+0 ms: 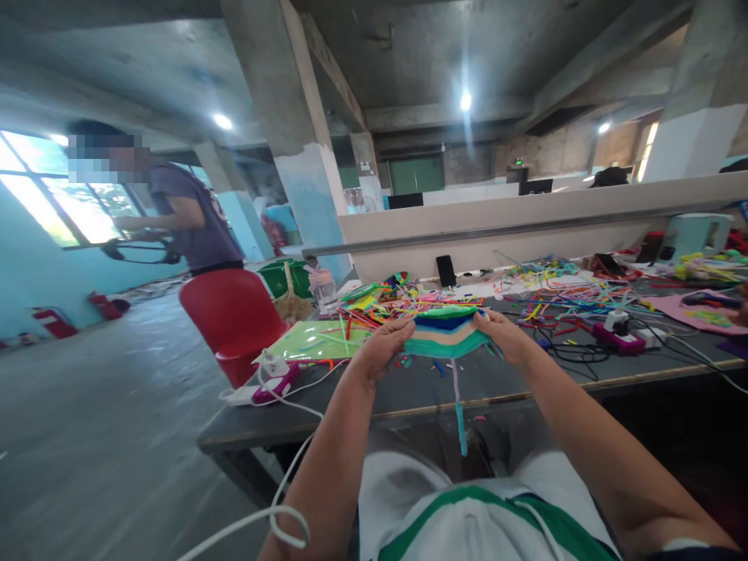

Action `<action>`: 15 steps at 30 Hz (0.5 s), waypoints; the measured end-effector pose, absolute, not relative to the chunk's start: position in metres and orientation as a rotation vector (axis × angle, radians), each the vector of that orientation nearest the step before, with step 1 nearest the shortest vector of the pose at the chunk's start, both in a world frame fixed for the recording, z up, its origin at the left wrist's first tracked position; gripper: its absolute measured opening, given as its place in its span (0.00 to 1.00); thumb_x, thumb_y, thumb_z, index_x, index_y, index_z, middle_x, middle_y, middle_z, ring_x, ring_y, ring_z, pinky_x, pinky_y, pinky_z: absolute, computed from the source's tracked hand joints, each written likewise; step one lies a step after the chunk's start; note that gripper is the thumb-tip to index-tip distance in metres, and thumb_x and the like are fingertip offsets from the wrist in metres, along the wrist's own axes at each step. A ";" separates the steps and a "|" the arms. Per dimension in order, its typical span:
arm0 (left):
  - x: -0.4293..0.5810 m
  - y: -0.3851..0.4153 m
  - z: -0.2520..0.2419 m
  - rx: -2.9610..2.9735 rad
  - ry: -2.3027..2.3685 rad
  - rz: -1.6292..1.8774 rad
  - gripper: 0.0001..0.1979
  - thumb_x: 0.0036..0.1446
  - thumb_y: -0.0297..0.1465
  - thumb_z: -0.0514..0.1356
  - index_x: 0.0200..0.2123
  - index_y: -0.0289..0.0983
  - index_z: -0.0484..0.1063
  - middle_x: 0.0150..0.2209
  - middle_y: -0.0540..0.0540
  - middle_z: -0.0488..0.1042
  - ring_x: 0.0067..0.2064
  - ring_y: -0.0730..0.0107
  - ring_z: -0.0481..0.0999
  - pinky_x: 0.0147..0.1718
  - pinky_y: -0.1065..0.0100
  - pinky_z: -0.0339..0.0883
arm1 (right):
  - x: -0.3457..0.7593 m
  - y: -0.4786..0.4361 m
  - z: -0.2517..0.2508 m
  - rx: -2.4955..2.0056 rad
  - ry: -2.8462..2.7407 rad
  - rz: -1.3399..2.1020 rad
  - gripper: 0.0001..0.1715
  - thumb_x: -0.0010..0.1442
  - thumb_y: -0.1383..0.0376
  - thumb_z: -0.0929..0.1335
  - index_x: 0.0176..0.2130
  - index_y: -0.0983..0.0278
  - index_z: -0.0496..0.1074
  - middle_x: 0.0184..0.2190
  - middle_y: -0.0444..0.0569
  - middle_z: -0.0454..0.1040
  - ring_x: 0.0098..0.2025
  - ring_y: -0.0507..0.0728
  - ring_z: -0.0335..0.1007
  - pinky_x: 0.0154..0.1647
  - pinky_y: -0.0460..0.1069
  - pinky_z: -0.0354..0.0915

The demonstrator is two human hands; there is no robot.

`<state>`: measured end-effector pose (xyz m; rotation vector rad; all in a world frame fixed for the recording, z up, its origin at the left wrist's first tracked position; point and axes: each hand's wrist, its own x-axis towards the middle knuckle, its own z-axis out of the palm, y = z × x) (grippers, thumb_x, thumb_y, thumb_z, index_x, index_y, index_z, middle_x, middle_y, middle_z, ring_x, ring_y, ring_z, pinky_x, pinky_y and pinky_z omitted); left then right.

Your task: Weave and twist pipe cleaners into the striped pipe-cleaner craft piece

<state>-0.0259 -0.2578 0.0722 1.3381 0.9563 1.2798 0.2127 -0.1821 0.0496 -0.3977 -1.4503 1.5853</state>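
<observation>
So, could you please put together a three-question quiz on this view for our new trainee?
1. Multiple choice: which colour is the top band of the striped piece?
a) beige
b) bright green
c) teal

2. True or false: only one hand is holding that piece.

3. Fill in the blank: the chair at the left of the picture is ____.

Key:
1. b
2. False; the left hand and right hand each hold one end.
3. red
</observation>
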 end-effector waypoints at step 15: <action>-0.049 -0.234 0.049 1.224 0.779 1.085 0.31 0.54 0.46 0.60 0.57 0.36 0.66 0.34 0.41 0.77 0.34 0.67 0.77 0.34 0.68 0.70 | 0.222 -0.148 0.036 -0.551 -1.558 1.595 0.19 0.51 0.51 0.72 0.33 0.66 0.76 0.26 0.47 0.78 0.25 0.51 0.72 0.26 0.43 0.68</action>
